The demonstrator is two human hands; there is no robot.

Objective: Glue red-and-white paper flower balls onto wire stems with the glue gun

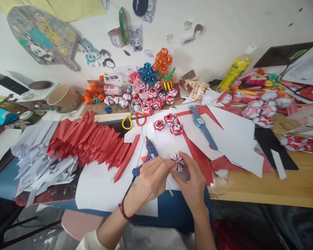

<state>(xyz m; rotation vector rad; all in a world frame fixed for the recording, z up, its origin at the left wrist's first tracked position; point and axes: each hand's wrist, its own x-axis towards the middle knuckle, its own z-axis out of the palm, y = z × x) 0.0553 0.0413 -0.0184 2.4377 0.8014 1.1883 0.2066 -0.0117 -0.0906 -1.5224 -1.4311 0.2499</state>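
Observation:
Between my two hands is a red-and-white folded paper flower, its striped side facing up. My right hand curls around its right side, thumb and fingers gripping it. My left hand pinches at its left edge; the fingertips are partly hidden, and they meet the flower there. Just behind my left hand lies a blue glue gun with an orange trigger. Three similar paper flowers rest on white paper farther back. A thin white strip lies below my hands.
To the left are piles of folded red strips and white strips. Scissors with yellow and red handles lie behind. A blue watch rests on paper at right. Many finished flowers, a yellow bottle and a paper tub stand by the wall.

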